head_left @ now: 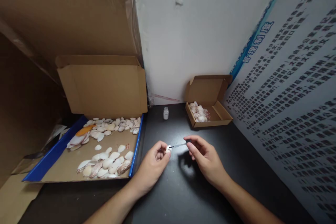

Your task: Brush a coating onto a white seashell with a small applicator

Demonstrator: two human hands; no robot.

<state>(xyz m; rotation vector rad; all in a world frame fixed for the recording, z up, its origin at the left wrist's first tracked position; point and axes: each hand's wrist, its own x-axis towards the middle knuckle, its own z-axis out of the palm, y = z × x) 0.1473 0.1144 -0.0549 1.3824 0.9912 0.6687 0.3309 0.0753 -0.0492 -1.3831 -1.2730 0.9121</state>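
Observation:
Between the thumb and fingers of my left hand (154,159) is a small white shell (168,149). My right hand (204,157) pinches the dark cap end of a thin brush (179,145), whose dark tip meets the shell. Both hands are above the black table, close together. Beyond them a small clear bottle (166,113) stands upright without a cap, with whitish contents.
On the left, an open blue-edged cardboard box (112,140) holds many shells and an orange piece (84,130). A smaller open cardboard box (213,124) with shells sits at the back right. A printed panel (294,87) lines the right side.

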